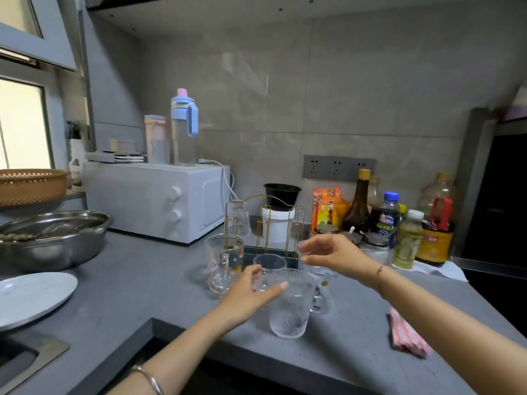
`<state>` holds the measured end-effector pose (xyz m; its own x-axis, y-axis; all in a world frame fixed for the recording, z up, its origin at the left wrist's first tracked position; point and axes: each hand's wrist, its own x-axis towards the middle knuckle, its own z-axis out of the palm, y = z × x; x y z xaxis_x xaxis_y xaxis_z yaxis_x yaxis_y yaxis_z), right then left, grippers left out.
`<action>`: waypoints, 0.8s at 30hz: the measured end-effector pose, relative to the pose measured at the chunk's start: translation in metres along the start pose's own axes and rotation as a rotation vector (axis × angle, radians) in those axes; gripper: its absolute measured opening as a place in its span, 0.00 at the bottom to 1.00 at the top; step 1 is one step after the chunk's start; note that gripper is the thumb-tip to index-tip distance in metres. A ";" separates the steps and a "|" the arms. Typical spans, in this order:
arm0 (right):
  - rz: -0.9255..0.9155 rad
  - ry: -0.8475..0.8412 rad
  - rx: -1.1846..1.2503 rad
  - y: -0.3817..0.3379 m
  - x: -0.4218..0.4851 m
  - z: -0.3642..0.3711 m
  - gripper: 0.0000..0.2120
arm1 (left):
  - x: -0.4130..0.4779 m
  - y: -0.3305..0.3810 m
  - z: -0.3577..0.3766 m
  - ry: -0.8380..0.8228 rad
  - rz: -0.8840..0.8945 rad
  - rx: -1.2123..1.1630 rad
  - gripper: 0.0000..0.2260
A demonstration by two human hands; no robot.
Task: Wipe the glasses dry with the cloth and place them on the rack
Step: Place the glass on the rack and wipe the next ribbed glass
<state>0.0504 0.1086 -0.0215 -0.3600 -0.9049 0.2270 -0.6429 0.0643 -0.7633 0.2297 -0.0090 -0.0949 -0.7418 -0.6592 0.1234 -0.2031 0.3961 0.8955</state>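
From my remote seat I see both arms reaching over the grey tabletop [142, 280] toward a cluster of glassware. The left hand [251, 292] sits at the handle of a glass mug [270, 265]. Its grip is half closed, with the fingers curved on the far side of the handle and the thumb stretched across on the near side. I cannot tell whether it has closed on the handle. The right hand [333, 255] has a narrow grip, forefinger and thumb pinching the rim of a printed glass [320, 292] that stands just right of the mug.

A ribbed glass [289, 309] stands upright in front of both, nearest the tabletop's edge, and the left thumb crosses in front of its rim. To the left of the mug stands a tall glass [224, 252] with a small glass bottle [221, 277] just before it.

Behind the group is the gold wire rack [295, 223] on its dark tray. One upturned glass [239, 220] hangs on its left side. The cloth [407, 337], pink and striped, lies bunched on the tabletop well to the right, under the right forearm's line and apart from both hands.

Farther off I make out a white microwave [154, 201], a steel bowl [57, 240], a plate [31, 297] and a row of bottles [359, 206] against the wall.
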 end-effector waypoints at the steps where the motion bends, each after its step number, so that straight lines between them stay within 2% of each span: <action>1: 0.003 0.014 0.031 0.004 -0.007 0.003 0.10 | -0.004 -0.004 0.007 -0.023 -0.007 0.000 0.40; 3: 0.005 0.058 0.075 0.010 -0.023 0.011 0.11 | -0.011 -0.012 0.022 -0.045 -0.006 0.029 0.42; 6: -0.017 0.145 0.126 0.019 -0.040 0.021 0.11 | -0.010 -0.023 0.043 0.012 -0.023 0.067 0.40; 9: -0.036 0.184 0.158 0.028 -0.054 0.024 0.12 | -0.004 -0.026 0.058 0.081 -0.094 0.156 0.49; 12: -0.043 0.228 0.206 0.037 -0.066 0.024 0.13 | 0.000 -0.025 0.060 0.163 -0.106 0.226 0.50; 15: -0.044 0.256 0.242 0.043 -0.078 0.018 0.12 | 0.000 -0.028 0.059 0.184 -0.058 0.137 0.49; 18: -0.024 0.305 0.237 0.054 -0.086 0.008 0.10 | -0.007 -0.031 0.061 0.170 0.013 0.027 0.42; 24: 0.123 0.592 0.192 0.092 -0.106 -0.021 0.10 | -0.022 -0.005 0.077 0.097 0.180 -0.174 0.36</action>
<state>0.0153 0.2198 -0.1031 -0.7717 -0.5062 0.3850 -0.4600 0.0263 -0.8875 0.1976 0.0527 -0.1347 -0.6894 -0.6496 0.3204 0.0456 0.4025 0.9143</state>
